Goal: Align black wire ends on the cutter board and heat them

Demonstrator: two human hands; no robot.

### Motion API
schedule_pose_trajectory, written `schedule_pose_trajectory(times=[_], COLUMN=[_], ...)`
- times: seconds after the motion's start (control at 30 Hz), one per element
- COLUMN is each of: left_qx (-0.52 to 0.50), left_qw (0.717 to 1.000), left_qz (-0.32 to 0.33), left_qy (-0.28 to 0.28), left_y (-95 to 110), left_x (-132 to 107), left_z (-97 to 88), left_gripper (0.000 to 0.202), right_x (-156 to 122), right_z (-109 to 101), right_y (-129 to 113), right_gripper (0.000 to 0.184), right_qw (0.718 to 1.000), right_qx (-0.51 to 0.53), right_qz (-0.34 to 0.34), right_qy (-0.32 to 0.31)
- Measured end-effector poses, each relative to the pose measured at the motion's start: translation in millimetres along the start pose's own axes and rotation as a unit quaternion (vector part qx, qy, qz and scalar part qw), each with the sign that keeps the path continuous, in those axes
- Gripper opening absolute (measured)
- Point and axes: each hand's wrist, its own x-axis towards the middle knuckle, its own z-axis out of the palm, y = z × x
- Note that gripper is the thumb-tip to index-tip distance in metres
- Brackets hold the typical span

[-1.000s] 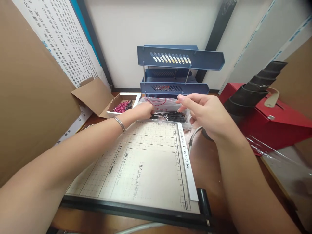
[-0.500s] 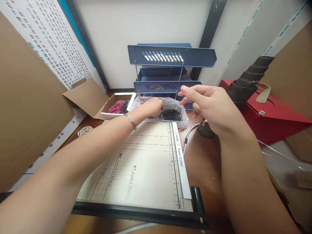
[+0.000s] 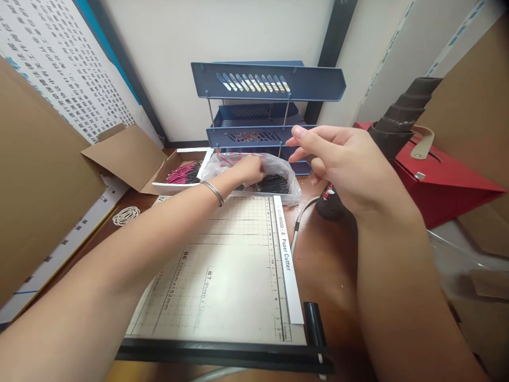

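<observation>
My left hand (image 3: 249, 170), with a silver bangle on its wrist, reaches into a clear plastic bag (image 3: 292, 197). Its fingers curl down over a pile of thin black sticks (image 3: 274, 184); the fingertips are hidden, so whatever they hold does not show. My right hand (image 3: 330, 164) hovers at the right of the bag, fingers loosely bent and partly apart, with nothing visible in it. Left of the bag, thin pink-and-black sticks (image 3: 183, 173) lie in an open cardboard box (image 3: 175, 185). In front of the bag lies a paper cutter (image 3: 234, 286).
Blue stacked trays (image 3: 270, 82) stand behind the bag. A bundle of whitish rings (image 3: 126, 216) lies at the left. To the right are a red case (image 3: 433, 185), a dark ridged tube (image 3: 401, 119), a small black object (image 3: 330, 204) and a grey cable (image 3: 300, 220).
The view has shifted slightly. My left hand stays in the bag, its fingers shifting a little over the black sticks. My right hand keeps nearly the same loose pose.
</observation>
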Motion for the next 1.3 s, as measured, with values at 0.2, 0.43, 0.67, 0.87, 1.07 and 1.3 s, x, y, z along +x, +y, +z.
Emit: schedule_pose_trajectory(times=[0.2, 0.43, 0.67, 0.87, 1.07, 1.3], left_qx=[0.076, 0.095, 0.095, 0.119, 0.134, 0.161], left_qw=[0.99, 0.988, 0.989, 0.985, 0.984, 0.978], left_qz=[-0.101, -0.116, -0.107, -0.116, -0.111, -0.13], left_qy=[-0.059, -0.045, -0.023, -0.035, -0.04, -0.012], left_y=[-18, -20, -28, -27, -20, -23], left_x=[2, 2, 0, -3, -5, -6], left_z=[-2.9, 4.3, -0.1, -0.8, 4.0, 3.8], left_gripper=[0.035, 0.033, 0.028, 0.024, 0.027, 0.03], right_x=[0, -1, 0, 0, -1, -2], right_z=[-1, -2, -3, -4, -3, 0], right_y=[-2, -2, -1, -1, -4, -7], right_gripper=[0.045, 0.05, 0.047, 0.046, 0.043, 0.044], right_qw=[1.0, 1.0, 1.0, 1.0, 0.999, 0.998], right_qx=[0.008, -0.003, -0.006, 0.005, 0.007, 0.022], right_qz=[-0.004, -0.018, -0.016, -0.007, -0.005, -0.022], right_qy=[-0.015, -0.019, -0.02, -0.024, -0.036, -0.061])
